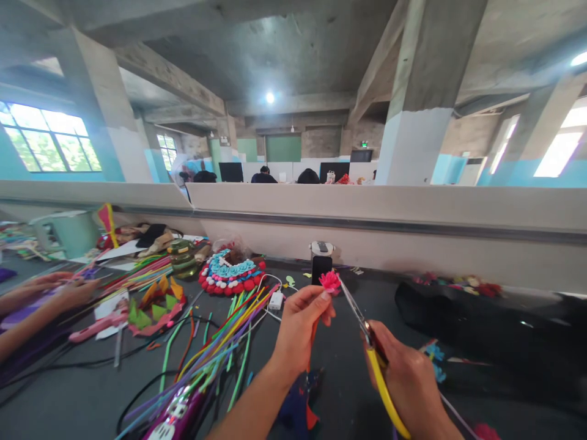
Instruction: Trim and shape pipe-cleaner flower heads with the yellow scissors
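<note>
My left hand (305, 318) is in the middle of the view, pinching a small pink flower (330, 281) between thumb and fingertips. To its right, my right hand (406, 373) is closed around long-nosed pliers (378, 376) with yellow handles. Their thin metal jaws reach up to the right edge of the flower's petals; whether they touch it I cannot tell. An orange strip hangs below my left hand. Behind the flower, a dark phone-like screen (321, 267) leans upright on the table.
Many coloured pipe cleaners (229, 339) lie left of my left hand, near a white charger (276, 300). Farther left are a beaded collar-like piece (232, 273), a felt crown (156, 308) and a glue gun (98, 327). Another person's hands (59, 293) work at the left edge. A partition (389, 211) runs behind.
</note>
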The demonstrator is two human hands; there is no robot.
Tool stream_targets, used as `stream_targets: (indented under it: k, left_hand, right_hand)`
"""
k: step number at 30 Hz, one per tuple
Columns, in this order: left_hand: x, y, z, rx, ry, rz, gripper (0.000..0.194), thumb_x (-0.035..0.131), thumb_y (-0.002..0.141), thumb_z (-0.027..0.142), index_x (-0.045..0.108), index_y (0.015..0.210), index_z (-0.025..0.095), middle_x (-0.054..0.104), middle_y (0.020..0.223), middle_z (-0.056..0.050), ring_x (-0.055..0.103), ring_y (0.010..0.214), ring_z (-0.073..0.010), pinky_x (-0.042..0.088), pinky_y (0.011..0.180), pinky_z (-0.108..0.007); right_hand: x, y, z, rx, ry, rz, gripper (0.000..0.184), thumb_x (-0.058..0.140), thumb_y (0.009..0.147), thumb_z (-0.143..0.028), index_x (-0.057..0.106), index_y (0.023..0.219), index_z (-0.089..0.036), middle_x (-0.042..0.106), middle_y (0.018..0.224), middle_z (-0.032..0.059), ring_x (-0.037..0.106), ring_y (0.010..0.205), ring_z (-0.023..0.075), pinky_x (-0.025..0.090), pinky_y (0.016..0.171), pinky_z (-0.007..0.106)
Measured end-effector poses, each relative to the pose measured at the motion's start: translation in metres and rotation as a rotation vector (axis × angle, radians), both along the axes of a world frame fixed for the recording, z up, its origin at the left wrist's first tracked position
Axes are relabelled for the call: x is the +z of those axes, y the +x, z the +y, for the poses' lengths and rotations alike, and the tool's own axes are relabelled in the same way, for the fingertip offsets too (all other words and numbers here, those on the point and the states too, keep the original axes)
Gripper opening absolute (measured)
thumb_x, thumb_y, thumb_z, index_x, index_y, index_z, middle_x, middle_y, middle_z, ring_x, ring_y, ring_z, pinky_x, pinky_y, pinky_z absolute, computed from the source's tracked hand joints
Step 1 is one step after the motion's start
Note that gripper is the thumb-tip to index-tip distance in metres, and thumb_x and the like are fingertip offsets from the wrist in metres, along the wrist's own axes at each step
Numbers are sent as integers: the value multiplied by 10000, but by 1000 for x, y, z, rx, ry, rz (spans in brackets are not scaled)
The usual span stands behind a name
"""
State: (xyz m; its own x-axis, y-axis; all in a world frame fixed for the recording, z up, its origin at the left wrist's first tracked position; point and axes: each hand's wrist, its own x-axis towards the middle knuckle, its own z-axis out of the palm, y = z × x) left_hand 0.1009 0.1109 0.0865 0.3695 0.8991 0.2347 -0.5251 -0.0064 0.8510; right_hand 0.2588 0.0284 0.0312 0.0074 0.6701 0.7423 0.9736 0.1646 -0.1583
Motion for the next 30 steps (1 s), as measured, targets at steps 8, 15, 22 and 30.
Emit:
stream_targets:
  k: [8,15,22,30]
  left_hand:
    - [4,1,-7,44,14,-17,176,736,752,275,676,849,141,642,595,-17,518,528,-92,376,524,-217]
    - [-1,3,-4,62,6,-16,169,736,747,268,681,847,142,649,616,-17,530,546,-95,393,536,-215]
    - [0,2,-1,104,9,22,138,733,740,254,696,814,143,638,621,-13,503,551,-81,367,533,-201]
    - [-2,4,-4,79,16,47,128,726,748,262,693,787,145,593,578,7,396,501,-50,269,479,-189]
  right_hand:
    - [-4,-2,-1,-68,66,-17,228,397,921,-260,617,933,-198,560,481,-60,557,366,114,312,419,211]
    - [-10,2,6,-35,24,33,215,422,926,-305,600,847,-214,514,458,-72,490,332,102,274,415,216]
    - [-17,-3,13,45,-27,110,181,410,931,-287,531,821,-210,530,495,-60,512,359,103,312,430,202]
    - [-22,-9,16,107,-19,199,153,391,921,-235,534,900,-184,599,561,-22,577,410,115,364,448,191]
